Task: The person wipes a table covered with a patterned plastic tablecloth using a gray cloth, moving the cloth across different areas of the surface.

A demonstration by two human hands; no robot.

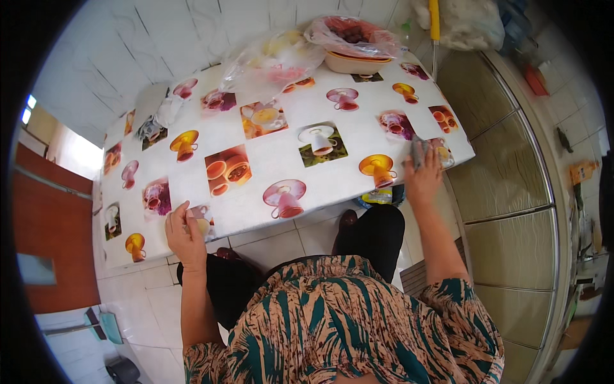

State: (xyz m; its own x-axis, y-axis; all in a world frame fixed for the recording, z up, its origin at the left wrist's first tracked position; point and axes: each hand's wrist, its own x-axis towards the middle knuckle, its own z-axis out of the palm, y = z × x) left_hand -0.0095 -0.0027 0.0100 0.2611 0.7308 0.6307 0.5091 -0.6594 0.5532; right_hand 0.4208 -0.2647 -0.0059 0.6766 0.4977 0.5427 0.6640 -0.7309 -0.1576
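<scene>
My right hand (423,182) is on a grey cloth (419,151) near the right end of the table, its fingers pressed over the cloth. A white tablecloth (275,157) printed with coffee cups and saucers covers the table. My left hand (185,238) rests at the near left edge of the tablecloth, holding nothing, with its fingers loosely bent and apart.
At the back stand clear plastic bags (272,61) of food and a cream container (358,64) lined with a pinkish bag. A crumpled plastic bag (167,110) lies far left. Cabinet doors (505,160) flank the right; a dustpan (111,328) sits lower left.
</scene>
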